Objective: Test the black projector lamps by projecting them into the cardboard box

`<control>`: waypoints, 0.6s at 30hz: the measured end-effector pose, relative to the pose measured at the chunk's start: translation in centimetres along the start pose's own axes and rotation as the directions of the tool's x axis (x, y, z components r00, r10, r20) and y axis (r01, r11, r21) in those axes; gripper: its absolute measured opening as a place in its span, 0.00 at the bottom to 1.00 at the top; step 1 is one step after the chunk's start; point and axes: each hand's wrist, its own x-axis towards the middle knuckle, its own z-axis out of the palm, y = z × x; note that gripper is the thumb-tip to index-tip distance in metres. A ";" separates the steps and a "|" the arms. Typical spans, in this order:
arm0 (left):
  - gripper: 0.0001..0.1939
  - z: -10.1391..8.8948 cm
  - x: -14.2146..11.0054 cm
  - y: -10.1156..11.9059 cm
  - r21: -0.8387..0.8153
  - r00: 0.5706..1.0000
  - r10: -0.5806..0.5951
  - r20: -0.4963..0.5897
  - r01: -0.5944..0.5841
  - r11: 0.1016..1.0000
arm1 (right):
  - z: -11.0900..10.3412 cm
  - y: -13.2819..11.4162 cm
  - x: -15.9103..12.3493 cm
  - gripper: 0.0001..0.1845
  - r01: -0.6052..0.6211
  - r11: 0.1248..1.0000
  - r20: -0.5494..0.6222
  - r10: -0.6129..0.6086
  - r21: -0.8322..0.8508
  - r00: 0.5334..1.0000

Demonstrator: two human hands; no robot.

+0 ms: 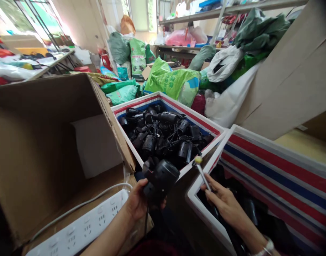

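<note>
Nearest in view, the left hand [136,201] has its grip closed round a black plastic unit [160,177], a stubby cylinder with a rounded end and a thin black cable [146,222] hanging down from it; the unit is held up in the air, just beside the near corner of a striped white foam crate [165,99]. The right hand [224,202] has its grip closed on a thin metal rod [203,176] with a yellow ball tip, and the rod's tip stands up just over the rim of a second foam crate [280,167], into which that hand reaches; a white wristband [267,247] sits on that wrist. The hands are close together, each with its own piece, and the two do not touch; the unit's surface looks matt and unmarked, though what it is cannot be told from here. To the left, a white power strip [77,227] and its cable lie in an open cardboard carton [40,142]; ahead, the first crate holds a heap of similar black units [163,135] tangled in their cables; beyond stand a green woven sack [173,80], a white plastic bag [224,64], and a metal shelf [184,17] loaded with bags.
</note>
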 end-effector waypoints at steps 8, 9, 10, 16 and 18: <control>0.35 -3.8 -3.7 -0.6 -0.416 0.965 0.205 0.162 -0.121 0.901 | 8.5 0.4 10.4 0.26 0.254 0.842 0.322 -0.102 -0.476 0.941; 0.36 -4.0 -3.9 -0.8 -0.443 0.959 0.228 0.167 -0.133 0.886 | 9.3 0.6 11.5 0.23 0.256 0.820 0.344 -0.077 -0.512 0.936; 0.37 -4.2 -4.1 -0.9 -0.466 0.953 0.248 0.174 -0.142 0.874 | 9.9 0.8 12.4 0.19 0.254 0.794 0.357 -0.050 -0.553 0.933; 0.42 -4.1 -3.9 -1.4 -0.530 0.944 0.267 0.191 -0.130 0.838 | 11.4 1.6 15.0 0.11 0.256 0.672 0.379 0.040 -0.695 0.924; 0.42 -3.8 -3.7 -1.4 -0.542 0.945 0.275 0.178 -0.140 0.829 | 11.1 1.8 14.9 0.12 0.267 0.673 0.389 0.035 -0.690 0.920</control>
